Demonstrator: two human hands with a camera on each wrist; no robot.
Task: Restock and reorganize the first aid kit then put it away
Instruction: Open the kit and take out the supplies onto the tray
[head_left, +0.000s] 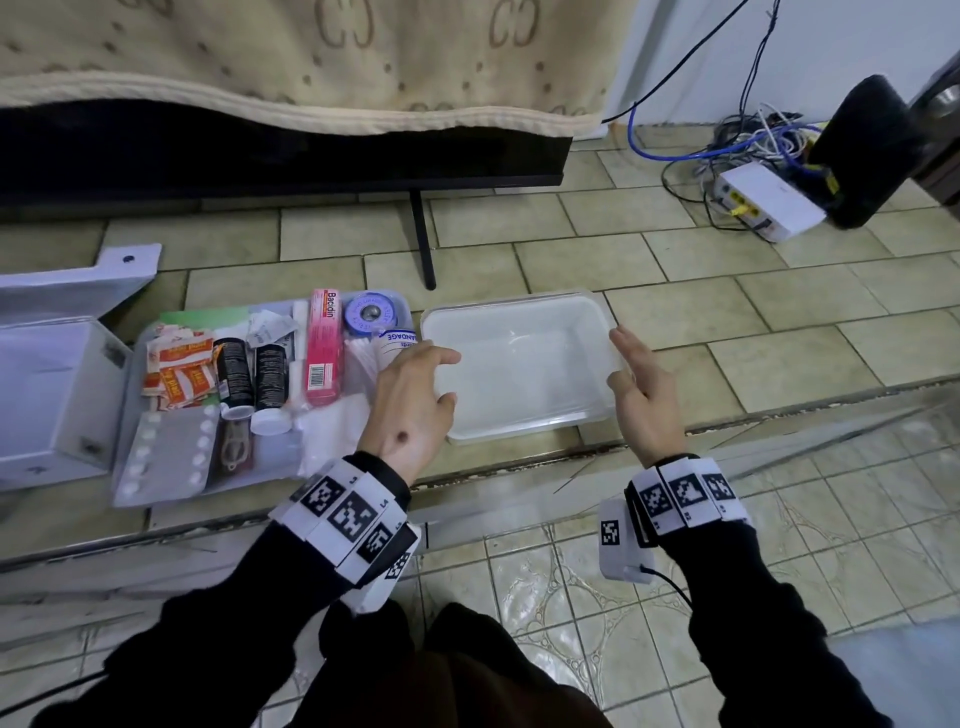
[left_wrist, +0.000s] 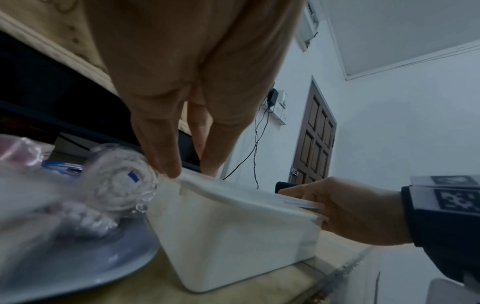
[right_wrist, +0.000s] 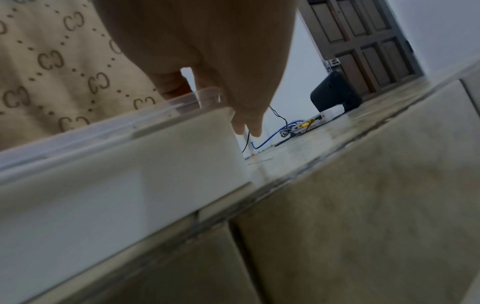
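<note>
Two hands are flanking a clear plastic tub (head_left: 519, 364) that is sitting on the tiled floor (head_left: 779, 332). The left hand (head_left: 415, 395) is resting at the tub's left rim with its fingers loosely spread and only slightly bent, the fingertips (left_wrist: 171, 170) touching the edge rather than wrapping it. The right hand (head_left: 644, 395) is standing beside the right wall, fingers straight and close together, thumb over the rim; whether it is pressing the wall I cannot tell. Just left of the tub a grey tray (head_left: 130, 467) is lying on the floor, carrying the supplies: a pink box (head_left: 324, 348), two dark bottles (head_left: 252, 371), orange sachets (head_left: 179, 371), a blister pack (head_left: 166, 457), a tape roll (head_left: 370, 312) and a bandage roll (head_left: 395, 338). A white case (head_left: 52, 374) is lying open beside the tray.
</note>
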